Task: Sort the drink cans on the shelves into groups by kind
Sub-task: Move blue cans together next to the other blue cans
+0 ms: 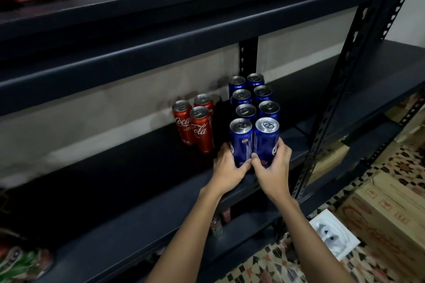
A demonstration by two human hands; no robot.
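Gripped near pair of blue cans (253,140), left hand (226,169) and right hand (272,167) curled round them; red cans (195,122) just left.

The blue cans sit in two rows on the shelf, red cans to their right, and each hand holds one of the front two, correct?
Not quite. In the head view the red cans stand to the left of the blue cans. The rest holds: left hand and right hand each grip a front can.
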